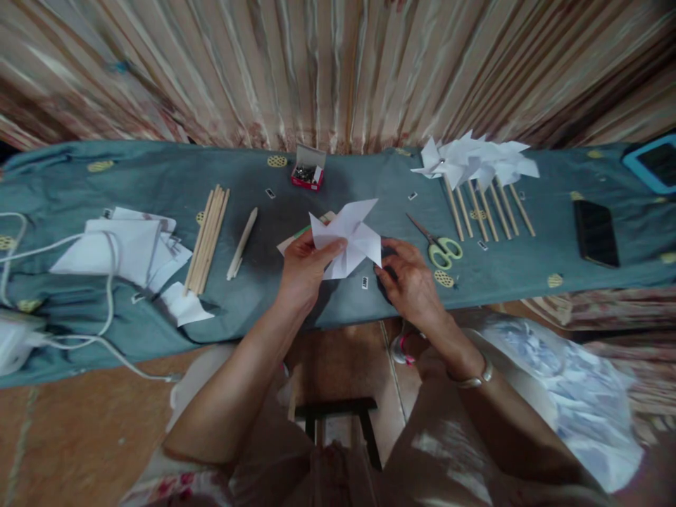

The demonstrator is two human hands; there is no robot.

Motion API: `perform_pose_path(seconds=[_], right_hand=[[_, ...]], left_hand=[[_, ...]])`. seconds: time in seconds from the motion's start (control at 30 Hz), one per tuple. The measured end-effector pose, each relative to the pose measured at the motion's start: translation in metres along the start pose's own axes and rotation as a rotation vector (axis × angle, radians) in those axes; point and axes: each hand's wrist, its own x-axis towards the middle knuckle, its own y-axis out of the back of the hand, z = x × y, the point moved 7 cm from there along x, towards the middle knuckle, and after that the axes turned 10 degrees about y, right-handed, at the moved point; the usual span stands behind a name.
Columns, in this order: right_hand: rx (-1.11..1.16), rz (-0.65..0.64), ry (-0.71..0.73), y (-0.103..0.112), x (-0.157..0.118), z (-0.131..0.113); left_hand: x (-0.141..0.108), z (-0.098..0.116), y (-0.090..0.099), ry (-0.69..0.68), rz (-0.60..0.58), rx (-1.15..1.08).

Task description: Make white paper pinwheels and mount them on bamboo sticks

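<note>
A white paper pinwheel (351, 229) with folded blades is held over the table's middle. My left hand (306, 264) is closed on it, thumb pressed near its centre and fingers behind. At the right edge of the paper is my right hand (409, 274), its curled fingers and thumb apart; I cannot tell whether the fingertips touch the blade. Partly hidden behind the pinwheel lies some card or paper (288, 243). A small red box (307, 179) of metal pins stands open beyond my hands. Scissors (443, 252) with green handles lie right of my right hand.
Finished pinwheels (475, 158) on sticks lie at the back right, near a black phone (596, 232) and a blue-framed device (655, 163). On the left are wooden sticks (208, 239), a whitish pen-like stick (243, 243), paper sheets (121, 246) and a white cable (110, 282).
</note>
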Motion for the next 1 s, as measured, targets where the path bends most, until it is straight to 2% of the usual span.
perform_pose_path(seconds=[0.1,0.23,0.33,0.4,0.57,0.73,1.0], right_hand=[[0.058,0.046,-0.038,0.007,0.0,0.006],[0.25,0.198,-0.159,0.032,0.004,0.009],[0.46,0.234,-0.161,0.045,0.01,-0.007],[0.476,0.224,-0.111,0.047,0.014,-0.023],[0.392,0.194,-0.056,0.039,0.017,-0.041],[0.351,0.203,-0.084,0.037,0.018,-0.037],[0.411,0.219,-0.091,0.033,0.018,-0.031]], left_hand=[[0.0,0.001,0.001,-0.022,0.01,0.011],[-0.001,0.001,0.0,-0.061,0.01,0.037],[-0.003,-0.003,-0.005,-0.069,-0.013,0.066],[-0.004,-0.006,-0.009,-0.059,-0.033,0.082],[-0.007,-0.012,-0.018,-0.059,-0.072,0.106],[-0.01,-0.013,-0.022,-0.035,-0.074,0.122],[-0.012,-0.013,-0.024,-0.011,-0.095,0.098]])
